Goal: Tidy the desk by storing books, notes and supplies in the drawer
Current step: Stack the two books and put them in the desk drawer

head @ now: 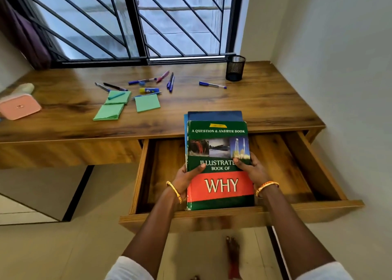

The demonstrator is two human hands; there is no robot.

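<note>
A stack of green and blue hardcover books is gripped by the left hand and right hand above the open wooden drawer.

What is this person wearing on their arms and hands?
Both forearms are bare, with white sleeves ending near the elbows. The left hand has a gold bangle at the wrist; the right hand has a gold and orange bangle. No gloves or rings can be made out.
</note>
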